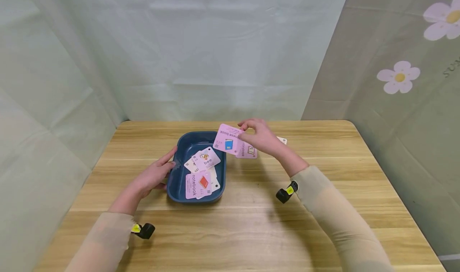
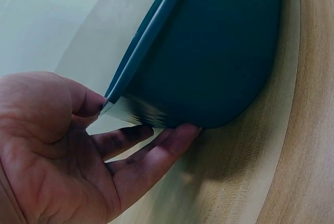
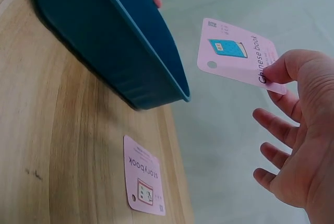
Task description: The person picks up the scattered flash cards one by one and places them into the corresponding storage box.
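A dark blue plastic bin (image 1: 171,192) stands on the table, with several picture cards inside, among them a "bee" card (image 1: 212,158) and a pink "notebook" card (image 1: 192,185). My left hand (image 1: 153,177) grips the bin's left side, thumb at the rim and fingers against the outer wall (image 2: 209,67). Between thumb and index finger, my right hand (image 1: 261,138) pinches a pink "Chinese book" card (image 3: 229,51) by one end, raised beside the bin's right rim. Below it a pink "storybook" card (image 3: 143,177) lies on the table, partly covered in the head view.
Behind my right hand, a pale card (image 1: 282,140) shows only one corner. The wooden table (image 1: 251,232) reaches back to a pale fabric wall (image 1: 233,64). On the right hangs a flowered curtain (image 1: 377,116). Each wrist carries a small black camera (image 1: 284,195).
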`<action>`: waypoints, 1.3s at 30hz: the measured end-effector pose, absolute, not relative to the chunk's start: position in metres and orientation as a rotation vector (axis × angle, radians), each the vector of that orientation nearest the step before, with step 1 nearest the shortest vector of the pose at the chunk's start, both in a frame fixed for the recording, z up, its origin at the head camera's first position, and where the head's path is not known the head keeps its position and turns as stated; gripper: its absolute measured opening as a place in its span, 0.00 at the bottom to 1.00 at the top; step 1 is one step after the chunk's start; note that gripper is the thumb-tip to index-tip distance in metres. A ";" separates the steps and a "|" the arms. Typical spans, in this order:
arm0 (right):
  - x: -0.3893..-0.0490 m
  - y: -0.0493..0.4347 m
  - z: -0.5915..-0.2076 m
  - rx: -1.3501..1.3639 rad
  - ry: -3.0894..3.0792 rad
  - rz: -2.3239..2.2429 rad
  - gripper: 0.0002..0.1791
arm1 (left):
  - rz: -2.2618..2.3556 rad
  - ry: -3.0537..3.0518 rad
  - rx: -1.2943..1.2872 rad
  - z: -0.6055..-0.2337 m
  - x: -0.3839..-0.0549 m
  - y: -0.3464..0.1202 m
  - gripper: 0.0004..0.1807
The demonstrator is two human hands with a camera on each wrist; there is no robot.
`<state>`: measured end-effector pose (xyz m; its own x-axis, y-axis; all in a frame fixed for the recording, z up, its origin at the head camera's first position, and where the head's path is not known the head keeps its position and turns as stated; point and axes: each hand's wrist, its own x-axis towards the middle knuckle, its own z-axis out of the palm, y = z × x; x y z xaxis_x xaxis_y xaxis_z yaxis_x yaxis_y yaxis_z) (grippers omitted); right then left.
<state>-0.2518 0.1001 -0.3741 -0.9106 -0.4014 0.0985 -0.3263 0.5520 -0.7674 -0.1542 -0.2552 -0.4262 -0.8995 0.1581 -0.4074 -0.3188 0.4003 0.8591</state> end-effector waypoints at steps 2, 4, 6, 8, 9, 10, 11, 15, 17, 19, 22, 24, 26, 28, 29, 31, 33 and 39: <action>-0.252 0.097 -0.374 -0.634 2.688 -1.297 0.07 | 1.510 2.236 -0.139 -0.426 -0.154 -0.255 0.35; -0.252 0.093 -0.374 -0.646 2.691 -1.289 0.07 | 1.506 2.239 -0.140 -0.426 -0.154 -0.255 0.35; -0.252 0.090 -0.374 -0.663 2.692 -1.288 0.07 | 1.504 2.241 -0.142 -0.425 -0.154 -0.254 0.35; -0.252 0.087 -0.374 -0.681 2.686 -1.293 0.07 | 1.502 2.241 -0.145 -0.425 -0.153 -0.254 0.35; -0.252 0.086 -0.374 -0.690 2.686 -1.293 0.07 | 1.501 2.242 -0.148 -0.425 -0.153 -0.254 0.35; -0.252 0.085 -0.374 -0.698 2.684 -1.294 0.07 | 1.501 2.240 -0.150 -0.425 -0.153 -0.254 0.35; -0.252 0.083 -0.374 -0.705 2.683 -1.293 0.07 | 1.502 2.239 -0.152 -0.425 -0.153 -0.253 0.35; -0.252 0.078 -0.373 -0.722 2.695 -1.259 0.07 | 1.494 2.238 -0.153 -0.425 -0.153 -0.253 0.35; -0.252 0.075 -0.373 -0.730 2.702 -1.244 0.07 | 1.492 2.236 -0.152 -0.425 -0.153 -0.253 0.34; -0.253 0.073 -0.373 -0.739 2.705 -1.229 0.06 | 1.491 2.236 -0.148 -0.425 -0.153 -0.253 0.34; -0.253 0.068 -0.372 -0.759 2.696 -1.232 0.06 | 1.493 2.234 -0.149 -0.425 -0.154 -0.254 0.34; -0.252 0.065 -0.372 -0.769 2.687 -1.234 0.06 | 1.492 2.234 -0.150 -0.425 -0.154 -0.254 0.34; -0.252 0.061 -0.371 -0.785 2.682 -1.237 0.06 | 1.488 2.234 -0.155 -0.425 -0.155 -0.254 0.34; -0.252 0.057 -0.371 -0.801 2.684 -1.230 0.06 | 1.482 2.236 -0.156 -0.425 -0.155 -0.254 0.34; -0.251 0.055 -0.371 -0.811 2.687 -1.224 0.06 | 1.481 2.236 -0.156 -0.425 -0.155 -0.254 0.34; -0.251 0.052 -0.372 -0.827 2.694 -1.206 0.05 | 1.479 2.234 -0.156 -0.424 -0.155 -0.254 0.34; -0.251 0.048 -0.373 -0.839 2.709 -1.173 0.05 | 1.481 2.229 -0.153 -0.425 -0.155 -0.255 0.34; -0.250 0.039 -0.377 -0.879 2.785 -1.043 0.06 | 1.471 2.230 -0.147 -0.425 -0.156 -0.255 0.34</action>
<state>-0.2502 0.0393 -0.3771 -0.8386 -0.5225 0.1539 -0.4950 0.6132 -0.6155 -0.1560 -0.2555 -0.4250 -0.8877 0.1600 -0.4317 -0.3338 0.4222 0.8428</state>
